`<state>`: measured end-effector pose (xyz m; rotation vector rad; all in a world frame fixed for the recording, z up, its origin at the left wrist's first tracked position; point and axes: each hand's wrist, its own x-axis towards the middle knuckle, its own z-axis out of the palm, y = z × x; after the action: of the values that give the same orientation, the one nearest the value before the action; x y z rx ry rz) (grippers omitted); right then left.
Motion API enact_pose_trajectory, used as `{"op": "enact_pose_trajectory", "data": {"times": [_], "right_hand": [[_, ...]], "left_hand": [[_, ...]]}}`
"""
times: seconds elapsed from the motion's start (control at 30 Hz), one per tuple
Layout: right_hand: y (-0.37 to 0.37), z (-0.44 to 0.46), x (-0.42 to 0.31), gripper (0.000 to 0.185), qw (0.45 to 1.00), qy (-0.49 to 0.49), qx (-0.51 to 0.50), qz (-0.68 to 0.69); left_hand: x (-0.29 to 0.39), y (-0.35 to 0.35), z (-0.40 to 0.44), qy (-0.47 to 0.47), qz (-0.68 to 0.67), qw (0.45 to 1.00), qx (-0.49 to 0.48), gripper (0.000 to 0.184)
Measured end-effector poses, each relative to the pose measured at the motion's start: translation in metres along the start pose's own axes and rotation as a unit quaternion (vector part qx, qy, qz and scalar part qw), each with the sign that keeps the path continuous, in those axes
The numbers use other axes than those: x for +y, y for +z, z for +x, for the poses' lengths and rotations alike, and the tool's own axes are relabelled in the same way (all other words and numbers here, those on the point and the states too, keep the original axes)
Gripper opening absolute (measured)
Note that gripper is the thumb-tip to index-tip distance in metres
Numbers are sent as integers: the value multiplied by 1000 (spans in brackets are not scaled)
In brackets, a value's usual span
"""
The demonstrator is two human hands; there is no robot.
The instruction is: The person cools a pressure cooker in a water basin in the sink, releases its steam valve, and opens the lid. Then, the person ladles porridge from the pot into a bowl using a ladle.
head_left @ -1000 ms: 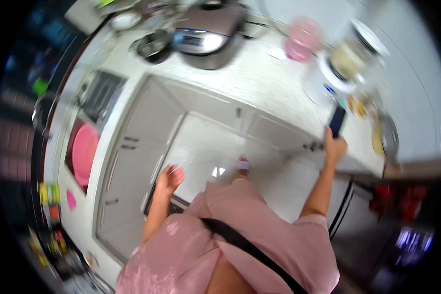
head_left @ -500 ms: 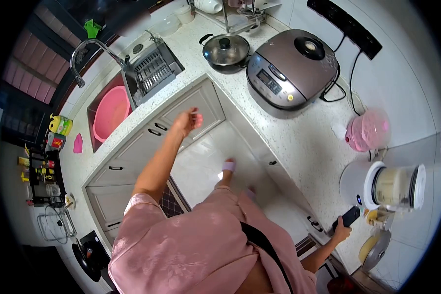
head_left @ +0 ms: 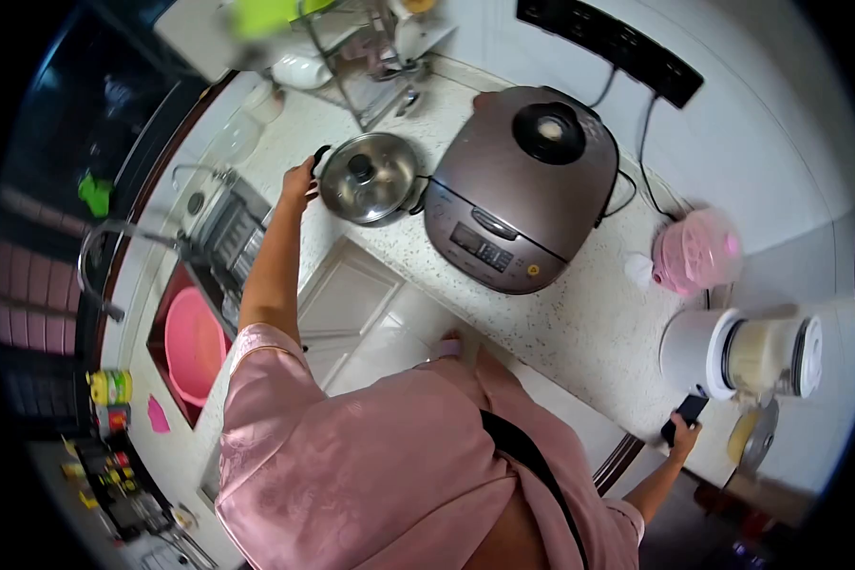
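My left hand [head_left: 300, 182] is at the left black side handle of a small steel pot [head_left: 351, 211], its fingers closed around the handle's lower end. A glass lid [head_left: 387, 171] with a black knob [head_left: 360, 168] covers the pot, which stands on the counter. To the pot's right, close beside it, is a large brown-grey multicooker [head_left: 503, 185] with a control panel. Far off at the lower right, my right hand [head_left: 684, 435] grips a dark phone [head_left: 691, 410] over the counter's edge.
A sink with a pink basin [head_left: 196, 332] and a curved faucet [head_left: 100, 275] lies left. A dish rack [head_left: 356, 95] stands behind the pot. Along the right wall are a pink plastic appliance [head_left: 698, 252] and a white machine with a clear container [head_left: 765, 356]. Cabinet doors [head_left: 351, 290] drop below the counter.
My left hand has gone from the air over the floor up to the pot's handle. The view has shifted toward the pot and multicooker. My right hand keeps the phone.
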<state>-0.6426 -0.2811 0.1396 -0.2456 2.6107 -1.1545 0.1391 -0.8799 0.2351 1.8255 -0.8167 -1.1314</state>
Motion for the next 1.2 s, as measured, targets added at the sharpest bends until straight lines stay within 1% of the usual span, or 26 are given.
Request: {"op": "enact_pose_trajectory", "data": {"times": [0.1,0.17,0.2,0.23,0.3,0.33,0.37,0.4,0.43,0.5,0.53,0.57,0.6,0.63,0.7,0.73,0.77,0.8,0.83,0.87,0.9,0.97,1.0,1.1,1.17,1.2], "right_hand": [[-1,-7,8,82,1000,-1,-18,1],[2,-11,6,81,989,-24,46,-137],[4,-21,-6,84,997,-9,15,-76],[4,-34,-21,87,977,-37,42,-206],[5,-49,-49,79,966,22,29,-257],[5,-59,-64,74,961,30,25,-272],[5,-59,-53,73,965,22,10,-260],[6,-76,-78,74,956,85,2,-279],[10,-77,-67,77,958,85,4,-275],[10,-110,-97,81,958,83,-20,-272],[13,-121,-96,76,956,70,-7,-284],[14,-130,-94,72,960,46,-17,-275],[16,-142,-101,69,956,37,-9,-291],[20,-149,-95,68,959,-13,-13,-284],[30,-161,-96,72,966,-71,-47,-245],[36,-166,-97,73,964,-110,-53,-237],[45,-168,-100,69,957,-127,-67,-251],[53,-173,-110,65,953,-180,-57,-235],[60,-176,-122,63,947,-198,-82,-239],[77,-174,-117,56,936,-269,-62,-217],[85,-177,-127,53,920,-307,-72,-233],[111,-175,-129,54,910,-354,-75,-203],[118,-175,-136,53,904,-352,-83,-227],[126,-173,-147,57,906,-311,-113,-263],[123,-170,-149,58,906,-302,-125,-269],[123,-168,-145,64,904,-315,-117,-262]], "left_hand": [[0,10,33,-34,21,995,-87,49],[-6,14,53,-6,-24,994,-105,51],[-5,6,52,-28,-55,990,-127,51],[2,14,49,-56,-71,982,-167,52],[-3,-1,45,-76,-97,973,-196,50],[-4,-6,30,-92,-128,970,-187,47],[-4,-11,21,-129,-109,970,-174,47],[-24,-29,44,-144,-80,974,-156,49],[-23,-32,18,-151,-92,972,-155,52],[-33,-40,-5,-142,-116,972,-145,56],[-38,-45,-7,-147,-131,972,-128,57],[-42,-37,-40,-44,-132,985,-106,56],[-53,-40,-44,-47,-185,978,-90,54],[-66,-41,-45,-48,-239,967,-71,52],[-102,-41,-48,-93,-257,959,71,35],[-132,-45,-61,-27,-234,972,9,22],[-168,-40,-65,-24,-310,948,-65,17],[-198,-24,-81,-23,-299,949,-100,11],[-199,14,-141,-60,-217,968,-110,13],[-213,45,-181,-42,-162,961,-218,17],[-208,81,-234,-59,-109,961,-249,17],[-196,152,-344,-83,3,945,-316,20],[-192,170,-378,-57,15,919,-390,20],[-167,198,-437,0,25,891,-453,20],[-159,188,-442,2,12,901,-433,20],[-159,182,-444,5,8,903,-430,20]]}}
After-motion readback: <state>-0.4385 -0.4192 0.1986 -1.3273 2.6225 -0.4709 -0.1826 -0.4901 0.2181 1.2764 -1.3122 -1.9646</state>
